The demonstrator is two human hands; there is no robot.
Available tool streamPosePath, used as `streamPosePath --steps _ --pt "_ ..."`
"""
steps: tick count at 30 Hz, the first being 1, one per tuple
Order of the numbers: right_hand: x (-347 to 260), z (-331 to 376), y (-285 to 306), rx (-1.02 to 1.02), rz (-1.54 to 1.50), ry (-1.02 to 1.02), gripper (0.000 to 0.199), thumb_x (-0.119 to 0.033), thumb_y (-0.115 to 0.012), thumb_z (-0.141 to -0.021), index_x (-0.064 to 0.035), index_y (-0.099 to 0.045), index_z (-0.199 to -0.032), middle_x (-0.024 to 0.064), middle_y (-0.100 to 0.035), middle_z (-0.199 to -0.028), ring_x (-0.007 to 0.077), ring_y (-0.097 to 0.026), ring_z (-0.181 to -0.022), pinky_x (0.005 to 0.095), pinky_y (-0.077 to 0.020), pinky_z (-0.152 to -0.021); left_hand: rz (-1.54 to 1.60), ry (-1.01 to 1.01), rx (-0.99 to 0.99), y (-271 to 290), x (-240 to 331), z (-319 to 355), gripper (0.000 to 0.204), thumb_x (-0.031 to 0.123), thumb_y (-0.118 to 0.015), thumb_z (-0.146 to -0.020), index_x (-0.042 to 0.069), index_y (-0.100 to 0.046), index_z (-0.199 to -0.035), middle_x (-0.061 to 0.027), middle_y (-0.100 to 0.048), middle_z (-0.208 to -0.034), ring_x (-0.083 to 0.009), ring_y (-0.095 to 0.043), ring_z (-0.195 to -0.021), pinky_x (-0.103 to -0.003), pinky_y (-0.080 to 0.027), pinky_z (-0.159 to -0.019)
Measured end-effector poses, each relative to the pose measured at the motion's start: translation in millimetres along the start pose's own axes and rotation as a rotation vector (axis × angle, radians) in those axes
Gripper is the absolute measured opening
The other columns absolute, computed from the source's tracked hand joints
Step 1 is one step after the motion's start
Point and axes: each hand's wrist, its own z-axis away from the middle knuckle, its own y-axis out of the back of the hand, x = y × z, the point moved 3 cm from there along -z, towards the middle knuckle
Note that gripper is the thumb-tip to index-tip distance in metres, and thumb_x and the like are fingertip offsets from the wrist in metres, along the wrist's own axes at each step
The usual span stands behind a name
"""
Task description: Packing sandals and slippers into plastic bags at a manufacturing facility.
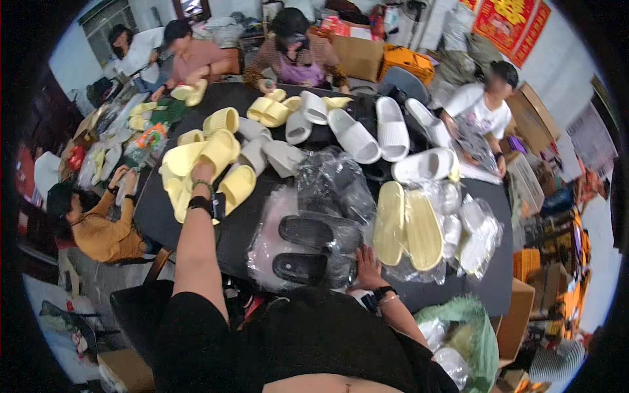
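My left hand point(203, 173) reaches out to a pile of pale yellow slippers and touches one yellow slipper point(219, 148); its fingers are hidden there, so I cannot tell whether they grip it. My right hand point(368, 270) lies flat with fingers spread at the edge of a clear plastic bag. In or on that bag rest two dark slippers, a black slipper point(299, 267) and a dark grey slipper point(305, 231), side by side. Just beyond my right hand is a pair of yellow slippers on clear plastic, the nearer one a yellow slipper point(424, 229).
Grey slippers point(283, 157) and white slippers point(354, 135) spread across the black table point(229, 252). Wrapped white slippers point(477, 236) lie at the right. Several people sit around, one handling packaging at the right. A green sack point(481, 334) stands by the table's near right corner.
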Motion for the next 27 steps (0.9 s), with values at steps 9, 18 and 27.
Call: streamPosePath --steps 9,18,27 --pt "7.8 8.5 -2.5 0.062 -0.015 -0.017 0.157 -0.053 -0.091 -0.037 -0.0063 0.004 -0.153 0.0219 0.005 -0.159 0.0412 0.006 -0.147 0.0636 -0.0097 -0.112 -0.264 -0.522 0.117 -43.7 94.9 185.4 0.07 0.011 -0.069 -0.078 0.001 -0.037 -0.139 -0.0307 -0.038 -0.14 -0.048 -0.033 -0.13 -0.053 -0.026 -0.111" --pt "6.5 13.9 -1.4 0.06 -0.003 -0.031 0.156 -0.055 -0.09 -0.037 -0.0084 0.003 -0.153 0.0202 0.001 -0.159 0.0392 0.002 -0.147 0.0603 -0.0089 -0.113 -0.254 -0.754 -0.314 -53.7 44.8 353.3 0.062 0.008 -0.065 -0.079 0.005 -0.044 -0.137 -0.0234 -0.037 -0.142 -0.0421 -0.031 -0.133 -0.049 -0.024 -0.112" --pt "-13.0 6.3 12.3 -0.038 0.085 -0.078 0.152 -0.058 -0.089 -0.04 -0.0031 -0.002 -0.152 0.0212 0.0 -0.159 0.0401 -0.001 -0.147 0.0582 -0.015 -0.114 -0.23 -0.332 -0.838 18.0 -54.8 401.4 0.021 0.019 -0.064 -0.086 0.004 -0.068 -0.1 -0.0158 -0.069 -0.088 -0.0304 -0.068 -0.083 -0.038 -0.054 -0.075"
